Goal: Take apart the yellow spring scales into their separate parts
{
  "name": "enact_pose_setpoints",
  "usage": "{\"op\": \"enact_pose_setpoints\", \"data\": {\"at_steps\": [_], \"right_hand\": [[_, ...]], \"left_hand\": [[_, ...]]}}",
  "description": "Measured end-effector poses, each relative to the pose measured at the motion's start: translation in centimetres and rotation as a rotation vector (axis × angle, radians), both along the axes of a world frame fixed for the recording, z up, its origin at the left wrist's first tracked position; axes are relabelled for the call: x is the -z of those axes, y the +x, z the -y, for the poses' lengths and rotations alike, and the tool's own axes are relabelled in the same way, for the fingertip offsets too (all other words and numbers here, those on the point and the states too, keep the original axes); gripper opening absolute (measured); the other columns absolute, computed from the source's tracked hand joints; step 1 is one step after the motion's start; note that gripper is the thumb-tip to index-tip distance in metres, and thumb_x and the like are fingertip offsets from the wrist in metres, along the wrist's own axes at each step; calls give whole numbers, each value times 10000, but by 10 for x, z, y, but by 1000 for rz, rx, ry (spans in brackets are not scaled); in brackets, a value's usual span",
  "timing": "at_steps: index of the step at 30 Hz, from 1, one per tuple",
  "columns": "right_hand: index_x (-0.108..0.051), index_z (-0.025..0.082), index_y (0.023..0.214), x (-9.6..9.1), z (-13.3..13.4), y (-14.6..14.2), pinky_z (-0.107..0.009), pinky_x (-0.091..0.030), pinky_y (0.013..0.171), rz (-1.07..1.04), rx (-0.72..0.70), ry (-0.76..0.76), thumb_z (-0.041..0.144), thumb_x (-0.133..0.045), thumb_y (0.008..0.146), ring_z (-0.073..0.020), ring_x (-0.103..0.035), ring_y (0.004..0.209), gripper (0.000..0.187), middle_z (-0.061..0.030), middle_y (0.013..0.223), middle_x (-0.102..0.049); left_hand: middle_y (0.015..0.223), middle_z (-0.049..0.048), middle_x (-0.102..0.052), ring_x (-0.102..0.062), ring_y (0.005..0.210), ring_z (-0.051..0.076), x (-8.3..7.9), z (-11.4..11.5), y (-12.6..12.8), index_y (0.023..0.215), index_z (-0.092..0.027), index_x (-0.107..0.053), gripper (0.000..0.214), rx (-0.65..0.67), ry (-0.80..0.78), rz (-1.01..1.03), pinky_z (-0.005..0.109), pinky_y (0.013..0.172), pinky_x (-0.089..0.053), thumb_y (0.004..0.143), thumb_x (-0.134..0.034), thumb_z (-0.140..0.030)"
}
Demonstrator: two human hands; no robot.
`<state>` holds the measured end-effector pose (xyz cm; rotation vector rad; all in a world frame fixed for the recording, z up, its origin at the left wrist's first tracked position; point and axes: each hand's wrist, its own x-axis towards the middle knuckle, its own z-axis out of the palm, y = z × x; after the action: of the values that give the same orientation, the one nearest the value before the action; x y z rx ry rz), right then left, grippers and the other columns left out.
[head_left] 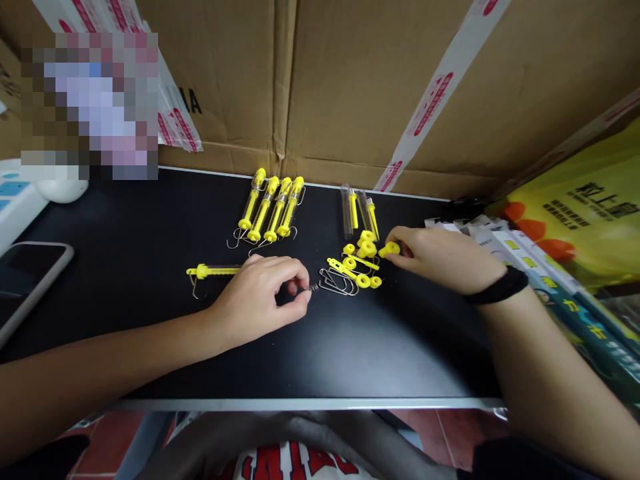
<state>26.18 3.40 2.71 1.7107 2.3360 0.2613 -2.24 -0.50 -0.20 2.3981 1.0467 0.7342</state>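
Observation:
My left hand (267, 290) is closed in a pinch, with a small metal spring (314, 287) at its fingertips. Beside and partly behind it lies a yellow spring scale (215, 270) with a wire hook at its left end. My right hand (430, 257) pinches a round yellow cap (390, 249) between thumb and fingers. Near that hand are loose yellow caps (367, 249), a flat yellow strip with holes (341, 268) and a heap of wire hooks (340, 282). Behind these lie clear tubes (347, 213) and yellow inserts (373, 220).
Several spring scales (273, 210) rest side by side at the back of the black tabletop (310, 360). A phone (30, 280) lies at the left. Boxes or books (560, 287) and a yellow bag (580, 200) stand at the right. Cardboard (340, 87) rises behind.

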Motion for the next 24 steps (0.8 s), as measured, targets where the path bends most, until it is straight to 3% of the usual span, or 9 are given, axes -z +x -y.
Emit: {"op": "enact_pose_setpoints", "data": {"at_steps": [5,9,13,16,21,24], "right_hand": [[-561,180,1033,0,2,2,-257,-282,474,-54,-36,55,418,-505,812,-181,-570,545,330,-31,700,-645],[-549,187,1058,-12,19,-18,-274,-344,490,-265,-105,206,389,-551,811,-183,-583,605,319,-62,849,-659],[-541,214,1078,-8,45,-54,-274,-455,683,-625,-503,39,323,-505,873,-165,-596,801,234,-51,945,-643],[-536,214,1110,4,56,-71,-291,-453,748,-612,-652,-2,243,-441,913,-168,-585,857,221,-62,963,-640],[-557,198,1026,12,56,-74,-281,-457,752,-686,-702,-39,202,-412,926,-151,-581,833,176,-53,919,-644],[-568,190,1012,5,50,-66,-291,-448,771,-654,-624,39,217,-446,913,-165,-580,854,160,-56,918,-643]], "left_hand": [[723,-57,-588,-504,636,85,0,-1,0,795,-191,-548,44,-6,24,0,274,730,-340,787,-530,-230],[721,-59,-587,-513,645,85,0,0,0,797,-192,-556,53,-4,25,-6,275,736,-331,797,-526,-236],[713,-57,-580,-522,666,93,-1,2,1,812,-195,-558,61,27,26,-25,283,741,-317,802,-525,-245],[712,-56,-572,-524,680,96,-1,4,3,804,-193,-550,55,58,37,-31,283,734,-309,801,-529,-243],[728,-59,-574,-529,695,98,-1,5,3,830,-201,-550,56,95,21,-42,285,742,-307,815,-521,-247],[779,-45,-594,-544,754,114,-1,2,1,892,-209,-558,107,91,59,-62,297,782,-314,832,-514,-285]]}}
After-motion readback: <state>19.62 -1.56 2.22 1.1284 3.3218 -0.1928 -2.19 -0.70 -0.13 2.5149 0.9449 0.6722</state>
